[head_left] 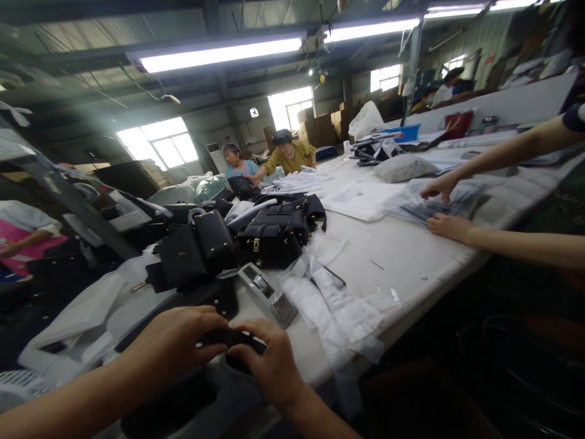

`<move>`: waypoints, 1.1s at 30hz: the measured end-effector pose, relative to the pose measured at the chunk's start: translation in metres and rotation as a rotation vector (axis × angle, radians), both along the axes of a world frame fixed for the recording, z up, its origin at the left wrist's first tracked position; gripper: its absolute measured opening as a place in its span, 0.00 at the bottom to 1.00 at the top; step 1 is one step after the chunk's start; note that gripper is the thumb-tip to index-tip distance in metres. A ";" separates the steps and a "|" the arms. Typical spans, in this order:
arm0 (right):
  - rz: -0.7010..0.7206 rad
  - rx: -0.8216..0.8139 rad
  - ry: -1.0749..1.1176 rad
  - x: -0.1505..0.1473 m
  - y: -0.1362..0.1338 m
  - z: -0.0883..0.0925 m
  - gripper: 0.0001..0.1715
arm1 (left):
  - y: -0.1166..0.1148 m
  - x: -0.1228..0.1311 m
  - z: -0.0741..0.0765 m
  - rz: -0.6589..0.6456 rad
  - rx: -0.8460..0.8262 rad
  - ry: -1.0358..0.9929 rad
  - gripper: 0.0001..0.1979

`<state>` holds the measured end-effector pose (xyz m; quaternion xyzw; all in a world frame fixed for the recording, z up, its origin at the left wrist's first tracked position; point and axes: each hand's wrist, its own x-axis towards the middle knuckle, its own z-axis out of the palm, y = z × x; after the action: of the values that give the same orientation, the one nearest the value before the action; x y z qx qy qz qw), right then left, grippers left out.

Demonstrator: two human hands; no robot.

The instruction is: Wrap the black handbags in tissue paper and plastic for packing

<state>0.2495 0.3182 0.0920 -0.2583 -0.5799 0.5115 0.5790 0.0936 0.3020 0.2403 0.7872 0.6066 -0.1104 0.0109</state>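
Note:
At the near edge of the white table (402,244), my left hand (171,344) and my right hand (269,360) are both closed on a black strap (233,340) that runs between them. The strap seems to belong to a black bag (183,402) lying below my hands, mostly hidden by my arms. Just beyond my fingers stands a grey tape dispenser (267,294). White paper strips (338,308) lie to the right of it.
Several black handbags (269,235) are piled mid-table, with more to the left (194,250). A co-worker's two hands (445,204) rest on plastic-wrapped sheets at the right. Two people sit at the far end. Folded white bags (297,182) and boxes lie further back.

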 end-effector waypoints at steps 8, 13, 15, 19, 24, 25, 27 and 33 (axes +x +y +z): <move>0.001 -0.010 0.011 -0.001 0.000 0.000 0.20 | -0.003 0.006 0.003 0.037 -0.005 0.037 0.14; 0.001 -0.015 0.021 -0.001 0.000 -0.001 0.18 | 0.000 0.009 0.000 0.038 0.007 0.029 0.13; 0.007 -0.014 0.020 0.000 0.000 -0.001 0.19 | 0.001 0.009 0.000 0.040 -0.003 0.024 0.12; 0.010 -0.011 0.030 0.000 0.000 0.000 0.19 | 0.001 0.013 0.004 0.015 -0.009 0.041 0.10; 0.060 0.009 0.064 0.000 0.002 -0.003 0.17 | -0.003 0.030 0.007 -0.115 -0.058 0.304 0.16; 0.079 0.009 0.076 0.000 0.003 -0.004 0.16 | -0.003 0.034 0.007 -0.133 -0.076 0.345 0.20; 0.101 0.009 0.098 0.000 0.003 -0.007 0.15 | -0.002 0.040 0.005 -0.151 -0.099 0.371 0.24; 0.043 -0.075 0.083 -0.002 0.000 -0.011 0.17 | -0.003 0.034 0.004 -0.123 -0.093 0.299 0.16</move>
<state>0.2477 0.3177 0.0807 -0.2458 -0.5413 0.5555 0.5814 0.1277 0.2994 0.2444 0.7963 0.5464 -0.2547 -0.0495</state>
